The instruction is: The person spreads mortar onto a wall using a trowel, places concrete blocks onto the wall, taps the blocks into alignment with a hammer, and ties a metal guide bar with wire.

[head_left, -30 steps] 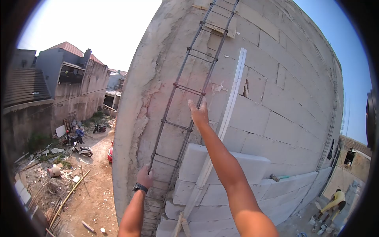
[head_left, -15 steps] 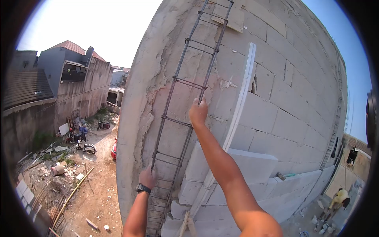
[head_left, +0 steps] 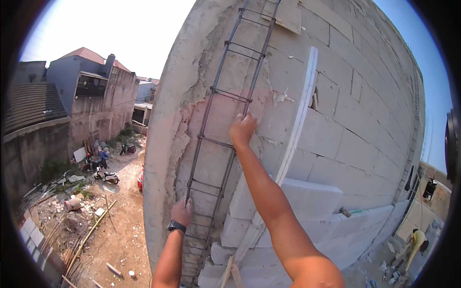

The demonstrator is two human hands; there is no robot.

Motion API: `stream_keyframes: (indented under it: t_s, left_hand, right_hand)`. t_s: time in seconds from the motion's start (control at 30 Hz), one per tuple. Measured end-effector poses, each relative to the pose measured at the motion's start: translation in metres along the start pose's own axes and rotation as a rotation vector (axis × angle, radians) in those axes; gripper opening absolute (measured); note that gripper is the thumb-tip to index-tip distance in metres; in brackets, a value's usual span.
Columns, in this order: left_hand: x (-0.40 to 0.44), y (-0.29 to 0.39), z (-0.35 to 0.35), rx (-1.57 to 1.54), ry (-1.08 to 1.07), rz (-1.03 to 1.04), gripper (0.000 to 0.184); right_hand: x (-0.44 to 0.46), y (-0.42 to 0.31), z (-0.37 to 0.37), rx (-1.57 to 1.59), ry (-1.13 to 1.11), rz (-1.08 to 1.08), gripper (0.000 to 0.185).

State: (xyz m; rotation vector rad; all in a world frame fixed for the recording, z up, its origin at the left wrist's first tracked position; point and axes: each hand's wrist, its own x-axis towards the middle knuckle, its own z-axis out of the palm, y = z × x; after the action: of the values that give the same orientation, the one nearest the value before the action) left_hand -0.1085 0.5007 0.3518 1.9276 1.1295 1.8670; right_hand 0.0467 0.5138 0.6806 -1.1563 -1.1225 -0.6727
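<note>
A long rebar cage (head_left: 205, 117), dark ribbed bars tied with crossing stirrups, stands upright and slightly tilted along the wall. My right hand (head_left: 243, 128) is closed round its right-hand bar, just below a stirrup. Lower down, my left hand (head_left: 181, 212), with a black watch on the wrist, is closed round the left-hand bar. Rough mortar (head_left: 185, 125) edges the wall left of the cage. To the right, a pale straight batten (head_left: 298, 115) leans up against the blocks.
Light concrete blocks (head_left: 307, 197) form a ledge at right, with a hammer (head_left: 349, 211) lying on it. Far below left are a dirt yard (head_left: 115, 230), rubble and a white scooter (head_left: 106, 176). A person in yellow (head_left: 417, 242) bends over at lower right.
The view has shifted slightly. Both hands keep their hold on the cage, which sits a little further left relative to the batten.
</note>
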Motion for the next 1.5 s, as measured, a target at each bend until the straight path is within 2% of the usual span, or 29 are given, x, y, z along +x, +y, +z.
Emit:
stream_keyframes:
  t_s: [0.13, 0.43, 0.5, 0.53, 0.6, 0.63, 0.67, 0.7, 0.73, 0.77, 0.8, 0.87, 0.93, 1.07, 1.1, 1.13, 1.17, 1.2, 1.23, 1.27, 1.3, 1.33, 1.37, 1.43, 1.5]
  left_hand:
    - [0.001, -0.004, 0.000, -0.002, 0.038, 0.031, 0.022]
    - [-0.012, 0.016, -0.003, -0.100, -0.094, -0.176, 0.030]
    - [-0.028, 0.040, 0.004, 0.116, 0.436, 0.166, 0.036]
    - [-0.037, 0.052, 0.003, 0.130, 0.414, 0.149, 0.036]
    - [-0.057, 0.068, 0.006, 0.171, 0.460, 0.207, 0.048]
    - [-0.068, 0.069, 0.014, 0.184, 0.444, 0.187, 0.048]
    - [-0.080, 0.066, 0.023, 0.025, 0.302, 0.171, 0.050]
    - [-0.092, 0.066, 0.034, -0.136, 0.167, 0.148, 0.053]
    - [-0.099, 0.079, 0.035, -0.243, 0.003, 0.024, 0.053]
    - [-0.105, 0.093, 0.036, -0.351, -0.157, -0.104, 0.054]
    - [-0.112, 0.094, 0.047, -0.343, -0.163, -0.122, 0.054]
    - [-0.118, 0.093, 0.067, -0.225, -0.139, 0.089, 0.058]
    - [-0.114, 0.097, 0.078, -0.199, -0.142, 0.062, 0.064]
    - [-0.091, 0.097, 0.085, -0.165, -0.204, 0.015, 0.078]
    - [-0.086, 0.095, 0.088, -0.155, -0.205, 0.016, 0.078]
    - [-0.082, 0.091, 0.090, -0.280, -0.179, -0.028, 0.081]
    - [-0.081, 0.088, 0.091, -0.401, -0.147, -0.079, 0.084]
    - [-0.080, 0.086, 0.091, -0.385, -0.142, -0.086, 0.084]
    - [-0.079, 0.085, 0.087, -0.336, -0.152, -0.063, 0.085]
    - [-0.077, 0.083, 0.085, -0.283, -0.160, -0.042, 0.086]
    - [-0.077, 0.081, 0.082, -0.261, -0.143, -0.052, 0.086]
    - [-0.077, 0.079, 0.079, -0.296, -0.177, -0.073, 0.085]
    - [-0.076, 0.078, 0.077, -0.329, -0.204, -0.093, 0.084]
    - [-0.073, 0.082, 0.076, -0.395, -0.184, -0.111, 0.078]
    - [-0.077, 0.082, 0.072, -0.465, -0.188, -0.147, 0.073]
  right_hand:
    - [0.002, 0.002, 0.009, -0.047, 0.000, -0.004, 0.047]
    - [0.003, -0.015, -0.005, -0.072, -0.108, 0.097, 0.047]
    - [0.002, -0.014, -0.004, -0.051, -0.110, 0.096, 0.047]
    - [0.002, -0.015, -0.005, -0.038, -0.109, 0.089, 0.047]
    - [0.002, -0.016, -0.007, -0.045, -0.103, 0.101, 0.048]
    - [0.002, -0.011, -0.002, -0.043, -0.078, 0.089, 0.049]
    - [0.011, -0.002, 0.010, -0.050, -0.101, 0.104, 0.049]
    - [0.026, 0.015, 0.029, -0.102, -0.046, 0.038, 0.063]
    - [0.028, 0.026, 0.039, -0.152, 0.012, -0.029, 0.077]
    - [0.023, 0.024, 0.032, -0.157, -0.011, -0.016, 0.077]
    - [0.024, 0.012, 0.019, -0.050, -0.095, 0.034, 0.076]
    - [0.022, -0.001, -0.002, 0.057, -0.176, 0.096, 0.075]
    - [0.014, -0.001, -0.016, 0.271, -0.205, -0.084, 0.071]
    - [0.000, -0.005, -0.086, 0.216, -0.326, -0.123, 0.075]
    - [0.002, 0.002, -0.113, 0.252, -0.383, -0.232, 0.070]
    - [0.003, 0.014, -0.143, 0.289, -0.440, -0.340, 0.064]
    - [-0.007, 0.037, -0.175, 0.253, -0.517, -0.354, 0.064]
    - [-0.017, 0.060, -0.207, 0.217, -0.594, -0.370, 0.064]
    - [-0.020, 0.078, -0.243, 0.376, -0.573, -0.451, 0.070]
    - [-0.021, 0.113, -0.274, 0.303, -0.412, -0.651, 0.059]
    - [-0.026, 0.142, -0.313, 0.270, -0.324, -0.620, 0.054]
    - [-0.031, 0.179, -0.345, 0.349, -0.204, -0.553, 0.049]
    - [-0.031, 0.226, -0.384, 0.263, -0.132, -0.468, 0.042]
    - [-0.035, 0.321, -0.447, 0.059, 0.110, -0.070, 0.042]
    - [-0.033, 0.430, -0.501, 0.038, 0.086, 0.242, 0.053]
